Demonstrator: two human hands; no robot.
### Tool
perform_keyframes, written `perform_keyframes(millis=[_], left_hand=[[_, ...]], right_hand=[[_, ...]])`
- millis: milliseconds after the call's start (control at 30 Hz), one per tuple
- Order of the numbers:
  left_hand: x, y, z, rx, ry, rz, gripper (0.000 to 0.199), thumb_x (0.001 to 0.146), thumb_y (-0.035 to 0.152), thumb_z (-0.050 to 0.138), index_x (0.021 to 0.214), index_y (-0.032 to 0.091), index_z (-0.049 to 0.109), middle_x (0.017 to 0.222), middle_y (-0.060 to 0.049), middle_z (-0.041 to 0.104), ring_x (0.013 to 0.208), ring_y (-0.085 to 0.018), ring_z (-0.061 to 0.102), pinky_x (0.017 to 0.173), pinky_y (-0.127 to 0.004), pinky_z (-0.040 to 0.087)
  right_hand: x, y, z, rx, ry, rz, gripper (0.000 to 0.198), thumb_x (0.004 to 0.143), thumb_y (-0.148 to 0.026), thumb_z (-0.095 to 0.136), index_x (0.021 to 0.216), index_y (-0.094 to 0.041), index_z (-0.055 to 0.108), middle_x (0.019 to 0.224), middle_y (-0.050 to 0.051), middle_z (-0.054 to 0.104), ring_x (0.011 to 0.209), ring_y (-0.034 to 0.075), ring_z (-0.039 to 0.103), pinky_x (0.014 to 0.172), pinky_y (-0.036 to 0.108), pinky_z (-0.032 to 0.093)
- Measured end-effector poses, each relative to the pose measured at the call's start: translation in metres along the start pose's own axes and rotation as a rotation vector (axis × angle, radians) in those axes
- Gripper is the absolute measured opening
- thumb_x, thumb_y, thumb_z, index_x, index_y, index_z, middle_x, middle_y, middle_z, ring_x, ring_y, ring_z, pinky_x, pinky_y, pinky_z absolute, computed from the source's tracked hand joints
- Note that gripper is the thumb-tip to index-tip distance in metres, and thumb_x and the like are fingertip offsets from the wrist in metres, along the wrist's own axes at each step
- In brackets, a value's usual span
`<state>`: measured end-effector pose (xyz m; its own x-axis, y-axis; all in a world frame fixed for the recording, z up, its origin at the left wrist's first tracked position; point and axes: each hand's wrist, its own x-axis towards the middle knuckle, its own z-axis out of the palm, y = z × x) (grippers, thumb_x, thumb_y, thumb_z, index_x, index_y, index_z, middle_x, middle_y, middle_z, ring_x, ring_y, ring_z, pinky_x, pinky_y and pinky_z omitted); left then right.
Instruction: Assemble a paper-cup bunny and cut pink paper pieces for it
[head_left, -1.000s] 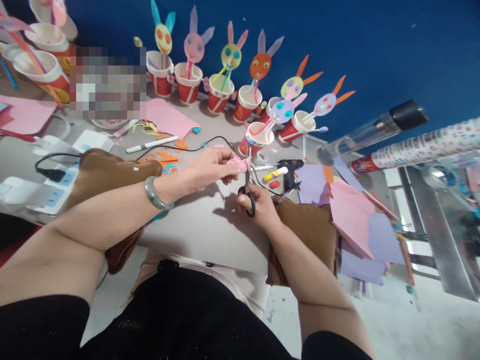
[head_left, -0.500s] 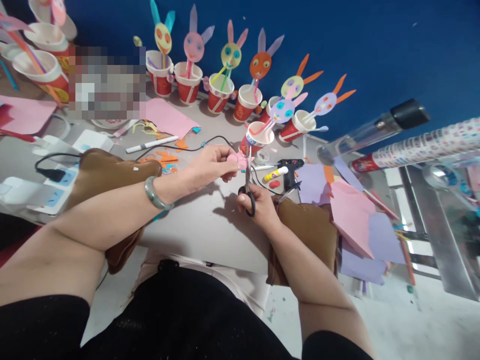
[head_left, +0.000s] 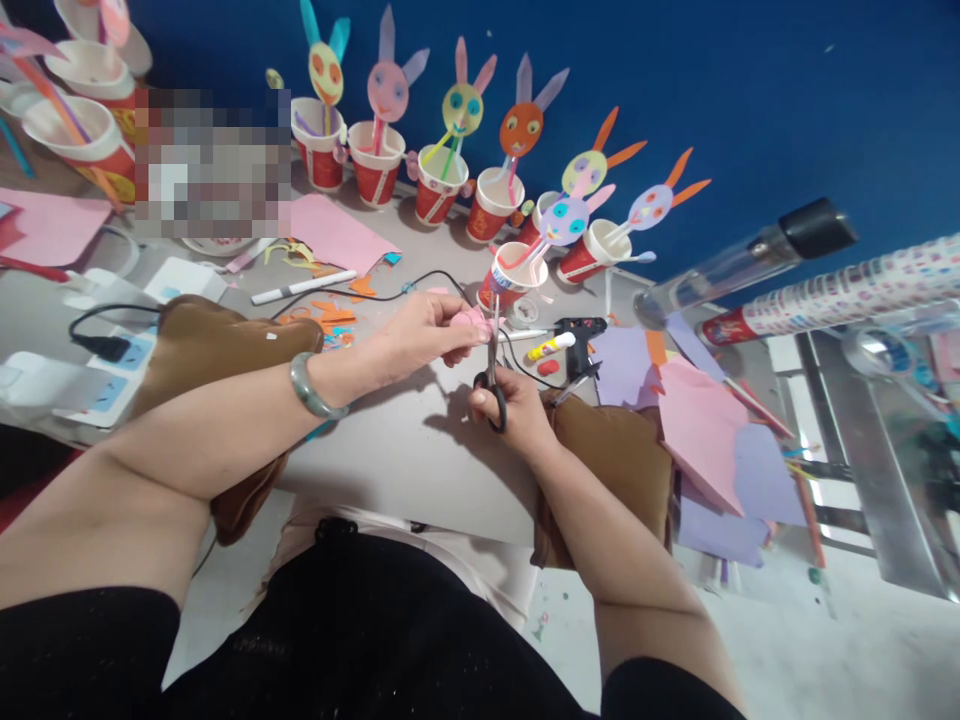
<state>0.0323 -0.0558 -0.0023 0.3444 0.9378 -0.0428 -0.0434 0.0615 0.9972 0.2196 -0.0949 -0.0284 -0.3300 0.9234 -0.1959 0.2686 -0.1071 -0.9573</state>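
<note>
My left hand (head_left: 420, 335) pinches a small pink paper piece (head_left: 472, 320) above the grey table (head_left: 405, 450). My right hand (head_left: 510, 410) grips black-handled scissors (head_left: 491, 375), fingers through the loops, blades pointing up into the pink piece. A green bangle (head_left: 311, 390) sits on my left wrist. Both forearms rest on brown cushions (head_left: 217, 345) at the table's sides.
A row of red-and-white paper cups (head_left: 435, 190) with paper bunny faces lines the blue wall. A glue gun (head_left: 577, 335), glue stick (head_left: 551, 348), white marker (head_left: 300, 288), pink sheet (head_left: 330, 235) and purple and pink sheets (head_left: 705, 430) lie around. A power strip (head_left: 97, 350) sits left.
The scissors and my right hand have shifted slightly left and up, closer to the pink piece; the blades now meet it. My left hand stays almost still.
</note>
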Motion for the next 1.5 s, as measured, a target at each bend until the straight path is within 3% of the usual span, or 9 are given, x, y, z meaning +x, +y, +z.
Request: perform_keyframes(millis=[533, 1500], left_hand=[[-0.0015, 0.0088, 0.0001, 0.09, 0.019, -0.018, 0.022, 0.082, 0.019, 0.065, 0.062, 0.015, 0.056, 0.053, 0.003, 0.055, 0.052, -0.005, 0.047, 0.052, -0.02, 0.034], [-0.0003, 0.0067, 0.0001, 0.0, 0.019, 0.027, 0.024, 0.08, 0.016, 0.065, 0.06, 0.017, 0.053, 0.054, 0.004, 0.052, 0.051, -0.006, 0.048, 0.053, -0.019, 0.039]], right_hand=[[-0.0004, -0.0029, -0.0016, 0.001, -0.025, 0.013, 0.061, 0.065, -0.073, 0.078, 0.059, -0.023, 0.044, 0.048, -0.004, 0.055, 0.045, 0.009, 0.043, 0.048, 0.026, 0.033], [0.0001, 0.0012, -0.0017, 0.017, -0.016, 0.049, 0.059, 0.063, -0.072, 0.08, 0.061, -0.022, 0.047, 0.048, -0.004, 0.055, 0.045, 0.009, 0.042, 0.048, 0.026, 0.035]])
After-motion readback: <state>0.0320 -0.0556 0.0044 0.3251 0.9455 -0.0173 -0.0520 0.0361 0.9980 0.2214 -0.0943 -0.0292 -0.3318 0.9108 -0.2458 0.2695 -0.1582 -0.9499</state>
